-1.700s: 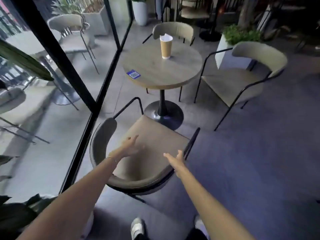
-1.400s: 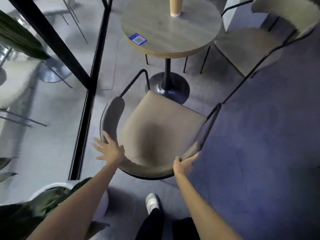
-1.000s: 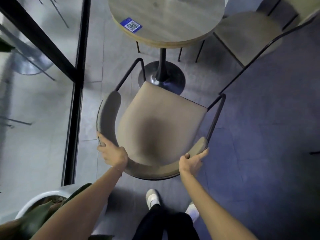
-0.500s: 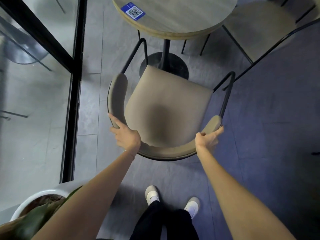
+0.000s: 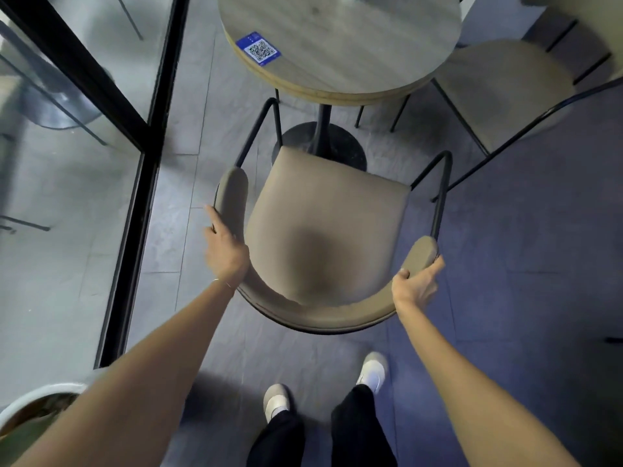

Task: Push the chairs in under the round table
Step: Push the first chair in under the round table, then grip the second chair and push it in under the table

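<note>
While being held, chair (image 5: 323, 230): standing at near side of round table (image 5: 340, 45), seat short of tabletop.
Left hand (image 5: 224, 251): gripping left backrest curve.
Right hand (image 5: 416, 284): clasping right backrest end.

Both arms were extended forward, forearms bare. The left arm ran from 7 o'clock toward 1 o'clock. The left hand (image 5: 225, 252) gripped the chair backrest (image 5: 323, 315) on its 9 o'clock side, index finger pointing to 12 o'clock. The right arm ran from 5 o'clock toward 11 o'clock. The right hand (image 5: 416, 286) gripped the 3 o'clock end, thumb on top.
</note>
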{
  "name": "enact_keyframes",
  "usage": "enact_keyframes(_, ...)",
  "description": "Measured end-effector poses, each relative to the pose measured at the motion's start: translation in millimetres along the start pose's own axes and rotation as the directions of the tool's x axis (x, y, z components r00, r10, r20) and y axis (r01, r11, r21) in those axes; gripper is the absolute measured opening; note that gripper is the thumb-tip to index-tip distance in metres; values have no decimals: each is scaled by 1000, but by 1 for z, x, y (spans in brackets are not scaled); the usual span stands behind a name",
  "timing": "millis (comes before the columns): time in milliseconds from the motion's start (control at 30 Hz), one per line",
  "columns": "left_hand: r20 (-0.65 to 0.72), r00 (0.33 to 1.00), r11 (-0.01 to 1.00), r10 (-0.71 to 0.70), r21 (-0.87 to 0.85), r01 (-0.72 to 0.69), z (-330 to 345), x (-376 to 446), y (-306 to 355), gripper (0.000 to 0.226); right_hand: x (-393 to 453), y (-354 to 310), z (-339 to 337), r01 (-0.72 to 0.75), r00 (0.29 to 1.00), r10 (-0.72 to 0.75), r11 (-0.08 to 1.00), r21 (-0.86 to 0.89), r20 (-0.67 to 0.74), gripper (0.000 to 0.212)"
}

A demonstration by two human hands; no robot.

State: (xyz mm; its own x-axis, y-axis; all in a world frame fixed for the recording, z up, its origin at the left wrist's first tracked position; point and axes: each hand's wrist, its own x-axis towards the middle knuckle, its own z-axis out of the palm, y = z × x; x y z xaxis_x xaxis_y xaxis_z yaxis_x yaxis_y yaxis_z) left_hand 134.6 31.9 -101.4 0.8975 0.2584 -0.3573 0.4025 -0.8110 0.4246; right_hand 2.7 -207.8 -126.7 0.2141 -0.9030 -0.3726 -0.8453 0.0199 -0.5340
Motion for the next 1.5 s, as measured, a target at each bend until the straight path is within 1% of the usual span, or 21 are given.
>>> enact_keyframes(233, -48, 985, 985, -168, -53, 165, 52, -42, 53, 85, 98, -32, -34, 148, 987, -139, 981, -125, 78, 67)
enact_keyframes(367, -74, 972, 973, -224, -64, 220, 77, -56, 86, 86, 152, -53, -49, 224, 968, -200, 960, -170, 151, 68)
enact_keyframes(500, -99, 959, 963, -265, -79, 258, 101, -69, 121, 85, 203, -77, -58, 259, 950, -216, 949, -181, 228, 68)
enact_keyframes(600, -126, 941, 949, -313, -68, 306, 112, -69, 135, 86, 219, -84, -59, 298, 934, -256, 943, -149, 251, 69)
enact_keyframes(667, -134, 920, 929, -369, -82, 361, 117, -68, 143, 87, 222, -83, -59, 307, 927, -263, 942, -136, 268, 69)
enact_keyframes(733, -149, 876, 889, -458, -107, 446, 121, -65, 154, 91, 225, -83, -66, 310, 910, -245, 938, -157, 335, 70)
enact_keyframes(767, -160, 853, 868, -497, -99, 487, 123, -65, 162, 94, 229, -85, -72, 324, 888, -230, 927, -187, 397, 75)
enact_keyframes(800, -166, 839, 856, -517, -81, 511, 125, -66, 172, 96, 233, -88, -81, 346, 852, -209, 913, -217, 480, 81)
enact_keyframes(833, -155, 846, 859, -511, -71, 506, 128, -69, 186, 95, 239, -92, -90, 367, 799, -181, 902, -227, 573, 88)
enact_keyframes(867, -134, 871, 882, -472, -67, 467, 132, -74, 204, 91, 246, -98, -100, 374, 736, -145, 901, -219, 661, 96)
enact_keyframes(900, -106, 911, 917, -398, -68, 393, 137, -79, 227, 87, 253, -104, -109, 366, 680, -110, 907, -206, 725, 101)
enact_keyframes(933, -71, 950, 952, -303, -76, 298, 143, -85, 254, 84, 261, -112, -118, 362, 646, -98, 912, -191, 757, 105)
enact_keyframes(967, -33, 977, 974, -209, -98, 205, 149, -91, 284, 84, 269, -121, -127, 368, 635, -110, 913, -175, 764, 108)
enact_keyframes(1000, 0, 992, 982, -129, -135, 128, 157, -97, 317, 84, 279, -132, -138, 386, 643, -141, 909, -159, 753, 109)
enact_keyframes(1067, 46, 999, 972, -19, -234, 30, 174, -109, 386, 86, 304, -155, -160, 466, 676, -235, 870, -159, 698, 108)
enact_keyframes(1167, 72, 992, 943, 105, -325, -76, 201, -122, 484, 89, 359, -198, -199, 573, 716, -389, 802, -169, 580, 108)
enact_keyframes(1267, 105, 974, 914, 203, -377, -150, 232, -130, 569, 90, 428, -242, -239, 607, 740, -473, 776, -171, 478, 107)
enact_keyframes(1367, 151, 957, 901, 249, -398, -171, 264, -132, 640, 90, 491, -270, -274, 610, 768, -505, 764, -210, 394, 103)
enact_keyframes(1433, 195, 950, 910, 245, -383, -156, 287, -136, 681, 90, 527, -279, -295, 609, 784, -509, 741, -283, 356, 101)
enact_keyframes(1500, 226, 942, 920, 249, -360, -156, 305, -143, 706, 90, 552, -280, -308, 611, 789, -510, 705, -359, 341, 98)
